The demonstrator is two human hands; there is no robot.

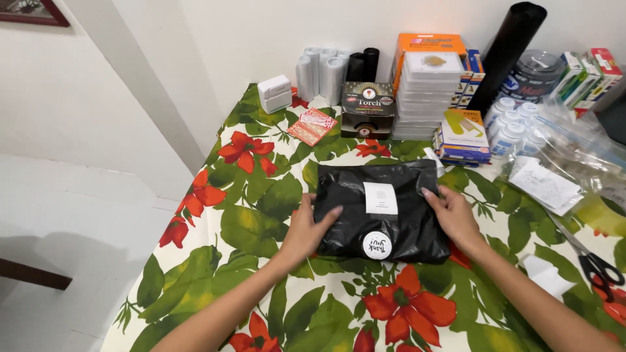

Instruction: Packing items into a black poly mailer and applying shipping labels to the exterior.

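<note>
Between both hands lies a black plastic parcel (381, 212) with a white rectangular label (380, 198) and a round white sticker (376, 246) below. Beyond the hands: a dark box (368, 107), an orange box (427, 44).

Left hand (305, 229), right hand (454, 218): palms down, fingers flat, forearms converging.
</note>
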